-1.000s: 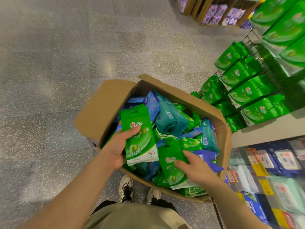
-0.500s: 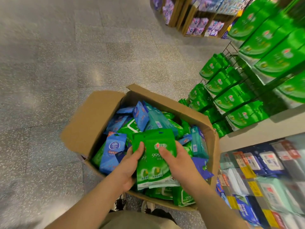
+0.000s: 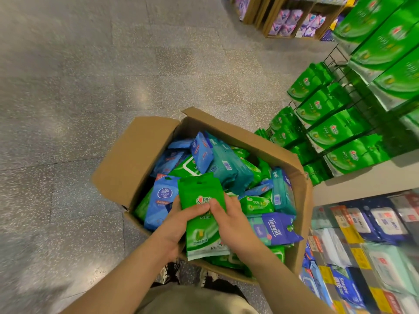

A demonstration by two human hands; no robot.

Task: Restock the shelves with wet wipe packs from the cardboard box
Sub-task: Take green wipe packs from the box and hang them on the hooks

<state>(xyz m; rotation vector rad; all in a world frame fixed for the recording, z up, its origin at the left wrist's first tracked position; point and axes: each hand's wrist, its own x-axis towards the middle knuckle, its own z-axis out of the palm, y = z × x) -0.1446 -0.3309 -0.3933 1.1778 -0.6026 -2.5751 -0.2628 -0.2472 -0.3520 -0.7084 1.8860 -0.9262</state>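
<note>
Both hands meet over the open cardboard box (image 3: 136,159) in the lower middle of the frame, holding green wet wipe packs (image 3: 201,211) upright between them. The left hand (image 3: 179,225) wraps its fingers (image 3: 195,208) across the front of the front pack from the left. The right hand (image 3: 231,220) curls round the right edge, thumb on the front. How many packs sit in the bundle is hard to tell; at least one more edge shows behind.

The box is heaped with loose green, blue and teal packs. Matching green packs hang on wire hooks (image 3: 328,109) at the right of the frame, likely where these belong.

These packs look soft and light, with slick film wrapping that could slide when stacked. Gripping across the flat faces near the middle, as now, should keep them together; the punched hang tab (image 3: 199,182) at the top must stay free for the hook.
</note>
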